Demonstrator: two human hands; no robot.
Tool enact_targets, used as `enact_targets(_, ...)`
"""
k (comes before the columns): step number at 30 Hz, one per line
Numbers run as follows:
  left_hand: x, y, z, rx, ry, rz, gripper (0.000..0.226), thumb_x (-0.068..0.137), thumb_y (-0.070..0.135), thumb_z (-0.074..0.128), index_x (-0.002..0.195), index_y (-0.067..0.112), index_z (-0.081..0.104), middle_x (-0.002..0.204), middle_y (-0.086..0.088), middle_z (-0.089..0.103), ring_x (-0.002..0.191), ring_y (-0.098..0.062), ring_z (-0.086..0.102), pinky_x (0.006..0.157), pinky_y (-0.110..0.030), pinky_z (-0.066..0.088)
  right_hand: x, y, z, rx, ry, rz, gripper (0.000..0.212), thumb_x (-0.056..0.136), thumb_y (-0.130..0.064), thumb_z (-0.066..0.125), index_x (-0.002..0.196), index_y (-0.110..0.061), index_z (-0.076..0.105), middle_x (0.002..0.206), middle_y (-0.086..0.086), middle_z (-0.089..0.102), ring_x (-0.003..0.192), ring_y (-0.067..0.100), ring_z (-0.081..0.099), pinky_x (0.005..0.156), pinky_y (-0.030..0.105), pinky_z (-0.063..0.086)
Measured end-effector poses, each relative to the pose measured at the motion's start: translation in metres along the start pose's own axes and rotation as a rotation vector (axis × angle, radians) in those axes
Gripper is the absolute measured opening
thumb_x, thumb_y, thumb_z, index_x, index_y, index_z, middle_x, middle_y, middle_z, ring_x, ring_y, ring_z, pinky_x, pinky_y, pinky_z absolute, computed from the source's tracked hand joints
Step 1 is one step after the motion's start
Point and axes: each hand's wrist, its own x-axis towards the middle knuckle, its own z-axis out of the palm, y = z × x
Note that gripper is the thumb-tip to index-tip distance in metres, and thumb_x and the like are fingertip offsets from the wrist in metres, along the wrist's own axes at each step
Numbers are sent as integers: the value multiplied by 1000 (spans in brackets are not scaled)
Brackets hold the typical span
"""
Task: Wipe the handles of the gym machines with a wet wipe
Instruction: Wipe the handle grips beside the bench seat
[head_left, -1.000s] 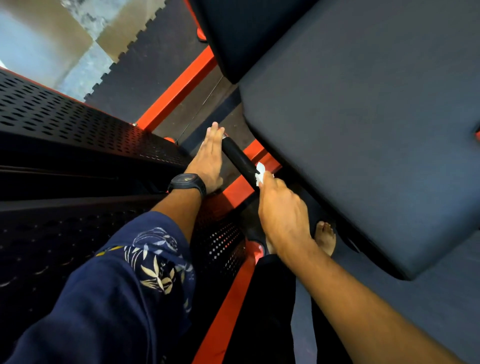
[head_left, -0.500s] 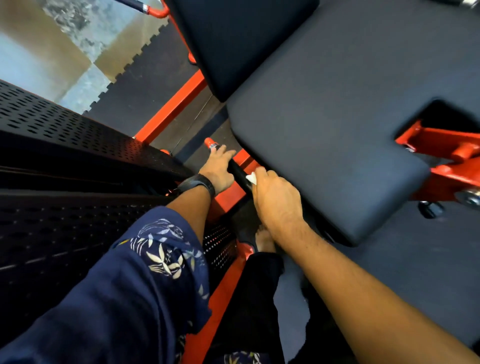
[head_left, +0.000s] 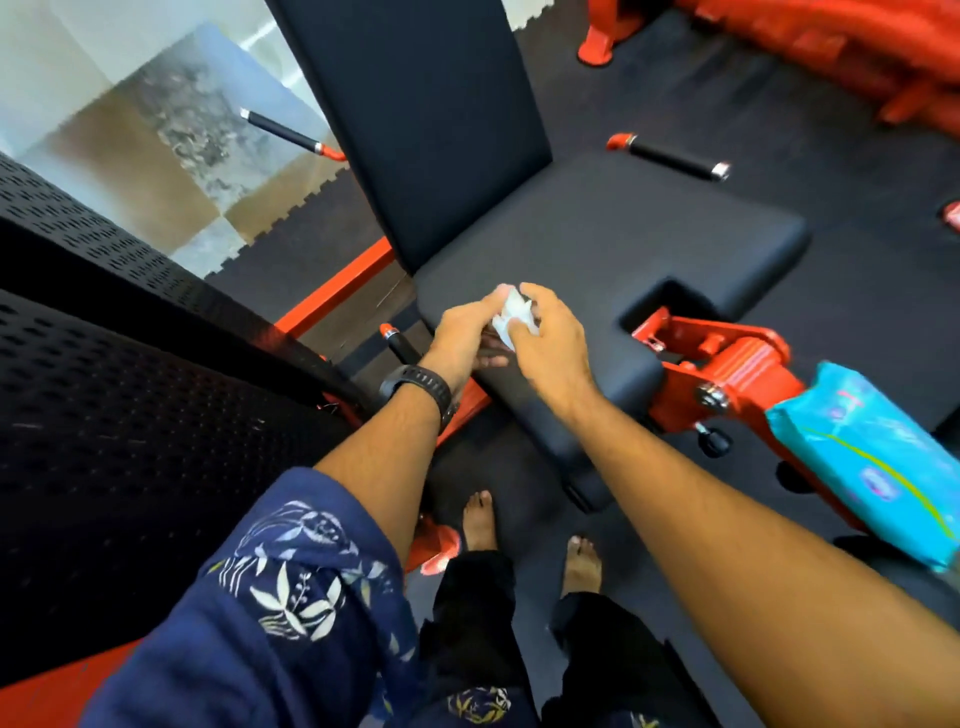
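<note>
The left hand pinches one edge of the wet wipe with its fingertips, and the right hand grips the other side between thumb and curled fingers. So the wipe is held between both hands, bunched up, just above the front left corner of the seat. It touches no handle at this moment.

The wipe looks very light, soft and limp, and probably damp. I think it will fold around a bar easily, but it can tear or roll into a string if it is pulled too hard. It is better to spread it over the palm and close the whole hand around the grip.

From the left: one black handle sticks out beside the backrest. A second, low handle is partly hidden behind the left wrist. A third handle is on the right of the seat. All look stiff, round and fixed. The wipes pack is by the right forearm; what supports it I cannot tell.
</note>
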Motion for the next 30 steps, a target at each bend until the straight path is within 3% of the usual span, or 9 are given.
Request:
enact_targets(3,-31,18,23,-45,-28,67,4,94,15,64,91,14,67,84,-4,72,74,-15,68,83,-41,55,-15,-8,-34,17,31,-69,36,94,-18,62,129,-15,60,121,3,60,103,9,52,85,13,34)
enact_targets(4,-40,25,31,-50,-41,79,8,94,10,63,87,15,64,85,-5,72,74,-15,68,82,-40,56,-20,-10,-46,20,36,-85,31,93,-18,64,124,-15,63,119,4,62,101,9,53,82,13,36)
enact_targets(8,-80,52,59,-18,-86,153,12,99,12,60,87,14,61,94,-11,70,83,-21,68,81,-37,59,-47,-24,-95,56,63,-125,21,91,-18,67,111,-12,66,109,3,66,95,14,59,86,27,48)
enact_targets(11,-106,73,81,26,-86,258,9,101,10,57,94,10,61,90,-10,67,69,-13,65,67,-23,57,-66,-33,-132,85,130,-109,16,90,-22,67,101,-11,64,100,4,68,93,23,64,83,38,53)
enact_targets(13,-126,86,98,4,-110,344,9,101,7,56,94,9,61,84,-7,65,62,-9,62,66,-22,58,-84,-40,-156,129,223,-122,17,89,-26,67,100,-14,62,97,4,68,93,24,65,81,41,56)
enact_targets(17,-172,101,142,-129,-253,387,5,97,4,62,99,9,61,92,-8,67,79,-15,69,79,-32,61,-129,-50,-201,287,354,-181,18,92,-22,70,101,-12,58,100,6,66,84,14,65,58,24,55)
enact_targets(21,-210,107,186,-146,-339,422,15,95,-3,62,103,10,60,93,-11,67,83,-20,69,81,-37,59,-165,-46,-246,355,409,-218,24,91,-22,72,105,-15,54,103,7,64,83,15,67,58,28,57)
enact_targets(25,-230,118,242,-61,-320,503,20,96,-6,56,101,13,60,84,-7,61,77,-19,64,81,-40,57,-191,-42,-306,394,431,-261,33,97,-25,65,126,-26,50,101,11,61,87,20,68,56,26,56)
enact_targets(30,-242,124,327,-39,-300,578,19,99,-3,53,103,15,59,87,-8,58,79,-20,63,75,-39,56,-208,-22,-386,222,445,-337,28,99,-27,60,125,-35,56,101,-3,60,89,16,66,55,30,57)
